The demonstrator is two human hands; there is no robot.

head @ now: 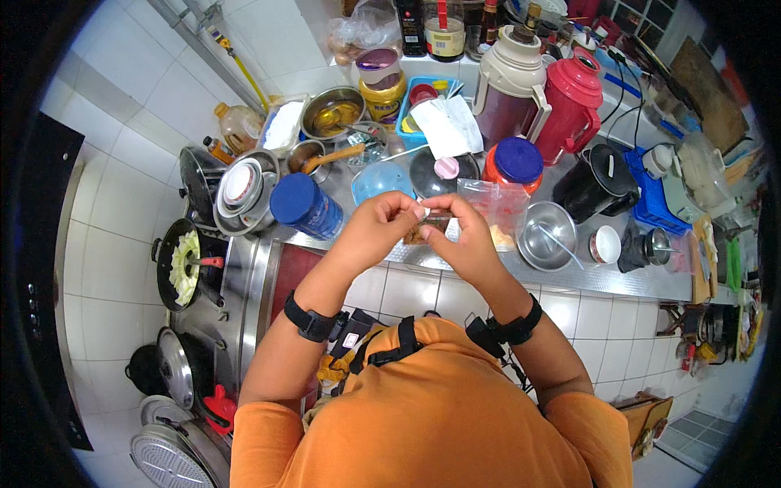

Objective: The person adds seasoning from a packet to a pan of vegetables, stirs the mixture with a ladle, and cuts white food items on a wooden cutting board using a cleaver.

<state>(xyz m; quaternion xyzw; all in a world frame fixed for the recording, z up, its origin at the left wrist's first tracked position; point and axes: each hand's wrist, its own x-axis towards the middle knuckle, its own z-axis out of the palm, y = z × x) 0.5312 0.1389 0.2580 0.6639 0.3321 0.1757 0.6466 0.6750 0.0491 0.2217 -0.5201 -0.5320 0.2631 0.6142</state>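
My left hand point(379, 224) and my right hand point(461, 239) meet over the front edge of the steel counter. Between them they pinch the top of a small clear plastic packet point(416, 235) with brown contents, partly hidden by my fingers. A clear zip bag point(495, 204) with something pale at its bottom lies just beyond my right hand. Past my fingertips are a translucent blue bowl point(383, 182) and a black lid point(430, 177) with a pink knob. Left of my left hand a blue-lidded canister point(306, 206) leans at a tilt.
A steel bowl point(547, 236) with a white stick, a small white bowl point(605, 244) and a black kettle point(597, 183) stand to the right. Two thermos flasks point(511, 91) are behind. On the stove at left, a wok point(177, 265) holds pale cut vegetables and a red-handled utensil.
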